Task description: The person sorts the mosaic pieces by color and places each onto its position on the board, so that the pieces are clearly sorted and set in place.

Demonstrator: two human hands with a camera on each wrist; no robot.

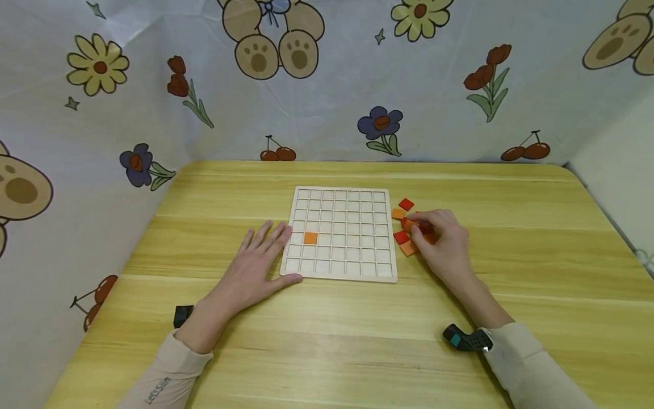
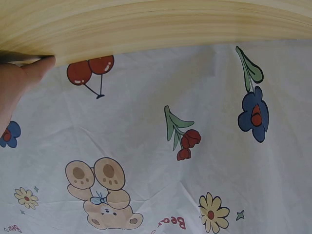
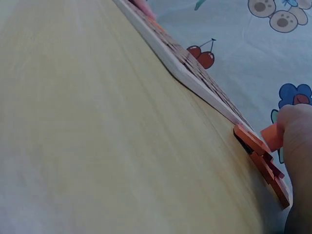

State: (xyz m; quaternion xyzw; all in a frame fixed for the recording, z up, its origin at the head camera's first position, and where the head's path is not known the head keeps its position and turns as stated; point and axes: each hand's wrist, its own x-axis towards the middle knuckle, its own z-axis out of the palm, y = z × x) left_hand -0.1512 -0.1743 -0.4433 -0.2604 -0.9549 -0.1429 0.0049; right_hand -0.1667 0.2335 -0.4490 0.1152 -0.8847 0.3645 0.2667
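Observation:
A pale wooden grid board (image 1: pixel 341 278) lies on the table, with one orange square tile (image 1: pixel 310 238) in a cell of its left part. The left hand (image 1: pixel 255 275) rests with spread, straight fingers at the board's left edge, its thumb at the front left corner. Over a small pile beside the board's right edge, the right hand (image 1: pixel 444 241) pinches an orange tile (image 3: pixel 271 138) between thumb and fingers. Beneath and around that hand lie red tiles (image 1: pixel 401 237) and orange tiles (image 1: pixel 408 248); it partly hides the pile.
The wooden table (image 1: pixel 347 346) reaches back to a patterned cloth (image 1: pixel 327 108) hanging behind it. A black wrist device (image 1: pixel 467 338) sits by the right sleeve, and another black device (image 1: pixel 183 316) by the left wrist.

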